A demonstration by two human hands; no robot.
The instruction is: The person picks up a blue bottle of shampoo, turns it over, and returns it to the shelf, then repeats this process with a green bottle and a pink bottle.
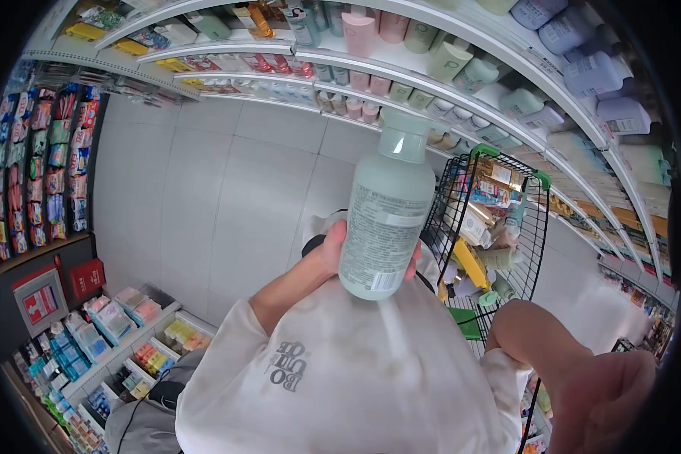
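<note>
My left hand (pixel 334 246) is wrapped round a pale green pump-style bottle (pixel 386 219) from behind, with fingertips showing at its right edge. The bottle is upright, its printed back label and barcode facing me, its cap at the top. My right hand (pixel 609 397) is raised close to the camera at the lower right, blurred, with its fingers not clear. Right of the bottle stands a black wire shopping cart (pixel 539 234) with green corners, holding several bottles, packs and a yellow item (pixel 471 263).
Shelves (pixel 499 30) of pastel bottles curve across the top and right. A rack of colourful packets (pixel 36 166) stands at the left. Boxed goods (pixel 113 318) and a grey bag (pixel 155 405) are at the lower left. Grey tiled floor (pixel 227 189) lies between.
</note>
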